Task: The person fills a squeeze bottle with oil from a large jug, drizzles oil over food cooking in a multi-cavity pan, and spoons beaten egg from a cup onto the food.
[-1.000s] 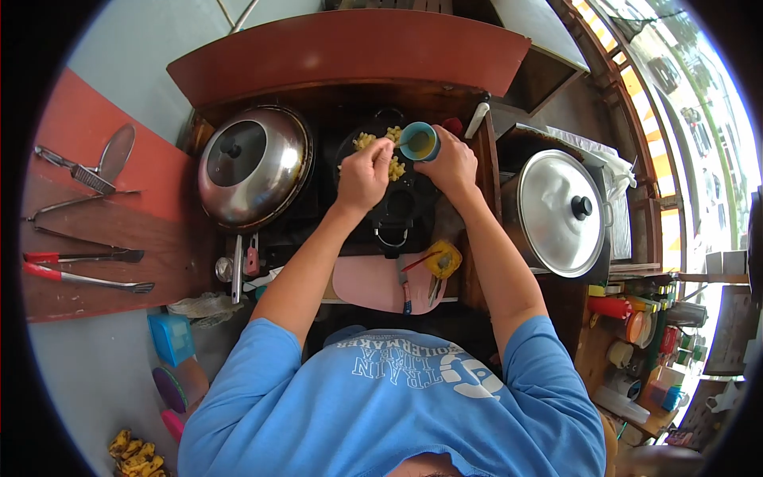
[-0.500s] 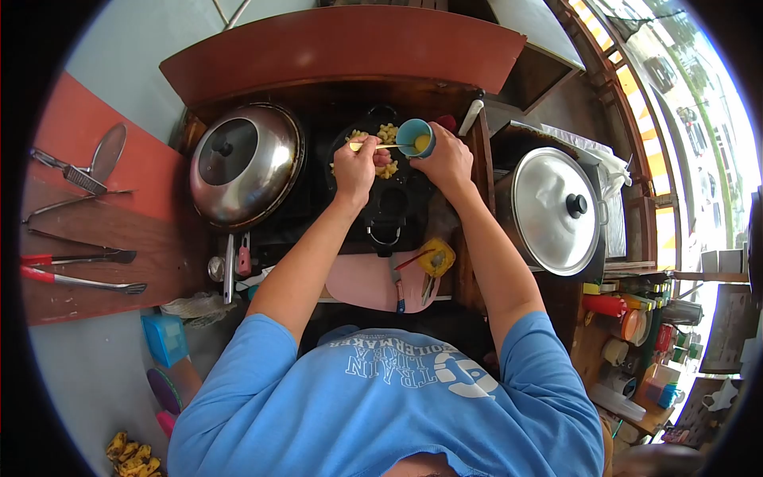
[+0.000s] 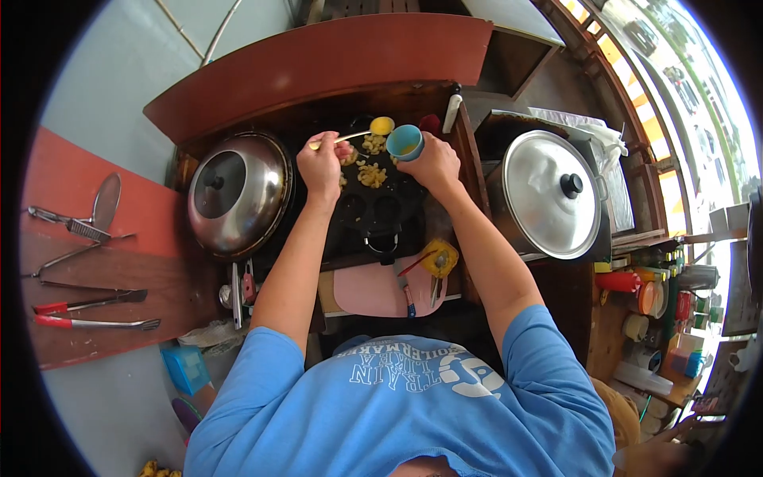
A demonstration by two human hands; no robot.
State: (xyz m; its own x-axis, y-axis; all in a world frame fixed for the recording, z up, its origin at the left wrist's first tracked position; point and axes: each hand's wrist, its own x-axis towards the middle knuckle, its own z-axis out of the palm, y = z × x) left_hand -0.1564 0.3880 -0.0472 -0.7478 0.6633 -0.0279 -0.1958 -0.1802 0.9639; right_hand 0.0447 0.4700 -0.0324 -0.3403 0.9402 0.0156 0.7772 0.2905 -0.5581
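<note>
My left hand (image 3: 321, 165) is closed on the handle of a small ladle (image 3: 382, 126), whose bowl is full of yellow liquid. That bowl is just left of a blue cup (image 3: 403, 137), over the far part of a dark pan (image 3: 348, 213) with round hollows. My right hand (image 3: 435, 165) grips the cup, which is tilted enough to show yellow liquid inside. Small heaps of pale yellow chopped pieces (image 3: 371, 176) lie in the pan's far hollows. My left hand partly covers some of them.
A lidded steel pan (image 3: 266, 191) stands on the left, and a large lidded pot (image 3: 548, 207) on the right. Nearer me are a pink board (image 3: 362, 290), a brush (image 3: 409, 298) and a yellow-stained container (image 3: 439, 258). Tongs (image 3: 95, 322) hang on the left wall.
The ladle has come out of the blue cup and now holds yellow liquid beside it. My left hand has moved a little away from the cup. The camera view has shifted slightly.
</note>
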